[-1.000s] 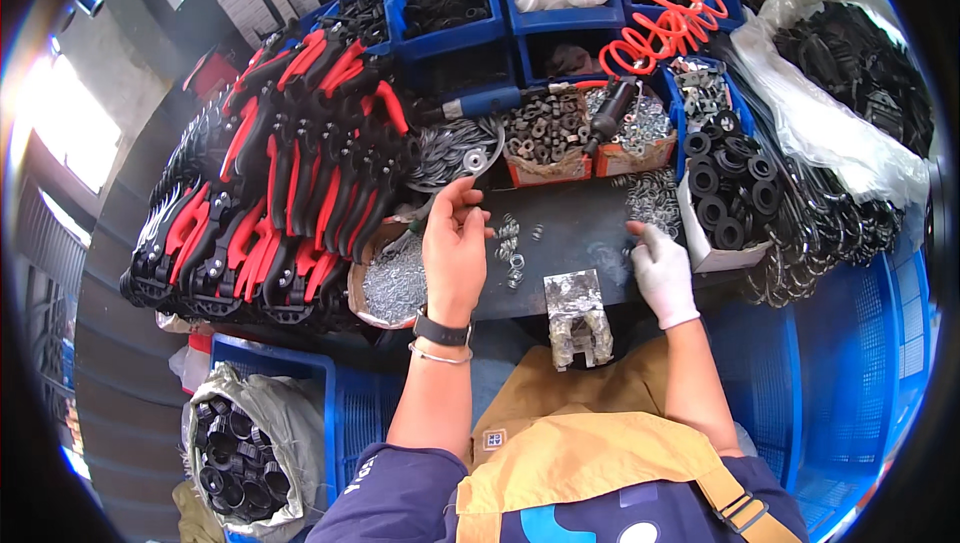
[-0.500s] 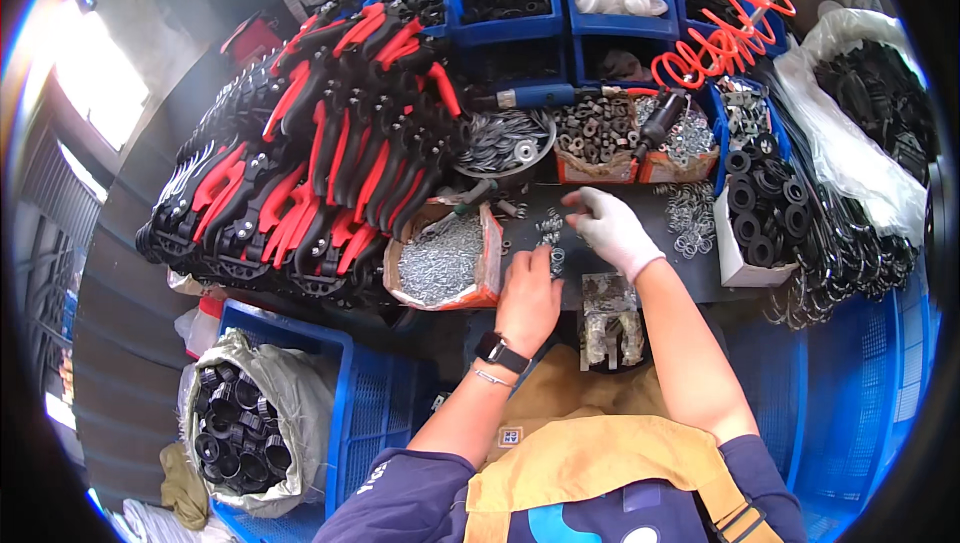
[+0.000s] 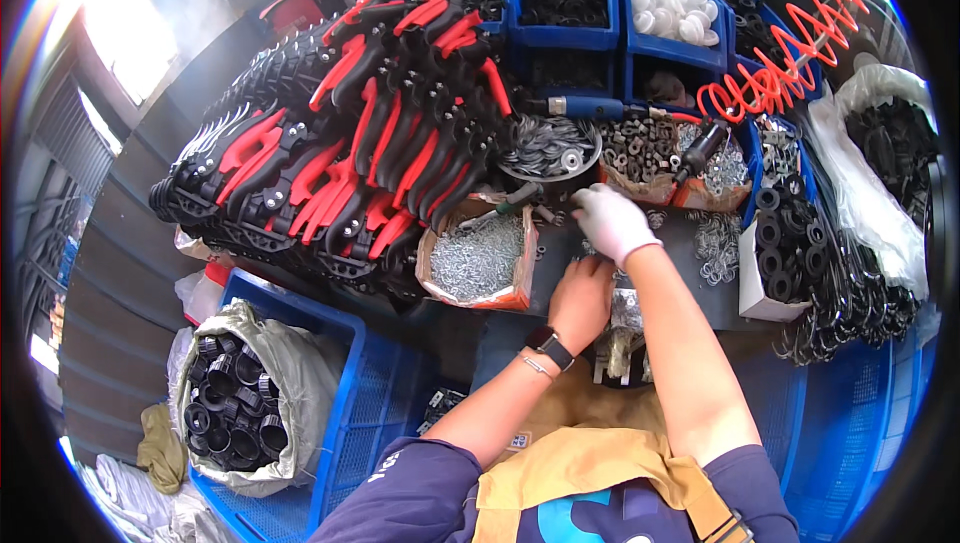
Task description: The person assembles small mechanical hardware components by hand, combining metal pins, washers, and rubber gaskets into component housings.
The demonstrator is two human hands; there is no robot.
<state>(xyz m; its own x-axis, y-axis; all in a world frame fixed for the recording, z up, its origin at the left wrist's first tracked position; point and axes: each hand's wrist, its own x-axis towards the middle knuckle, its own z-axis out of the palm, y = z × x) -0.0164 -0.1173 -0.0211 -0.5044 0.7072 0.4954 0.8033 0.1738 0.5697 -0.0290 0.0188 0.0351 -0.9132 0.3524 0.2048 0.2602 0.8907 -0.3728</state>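
My bare left hand (image 3: 583, 295), with a dark watch on its wrist, is low over the bench's front edge. Its fingers are bent together, and their tips are partly hidden; what they hold, if anything, I cannot make out. Just beyond it, my right hand (image 3: 612, 224) in a white glove hovers over the bench with half-curled fingers slightly apart and nothing visible between them. A few small metal pieces (image 3: 548, 214) lie left of the glove. Under my right forearm stands a worn metal fixture (image 3: 620, 351), partly covered by my arms.
Left are a carton of small silvery parts (image 3: 478, 261) and stacked black-and-red clamp-like tools (image 3: 375, 143). Behind stand a bowl of metal parts (image 3: 545, 148), blue bins (image 3: 566, 35) and a red coiled hose (image 3: 770, 88). Right is a white box of black rings (image 3: 750, 288).
The view has shifted, so the bench appears further right. My left hand has moved right toward the fixture. My right hand has moved left over the bench, closer above my left hand.
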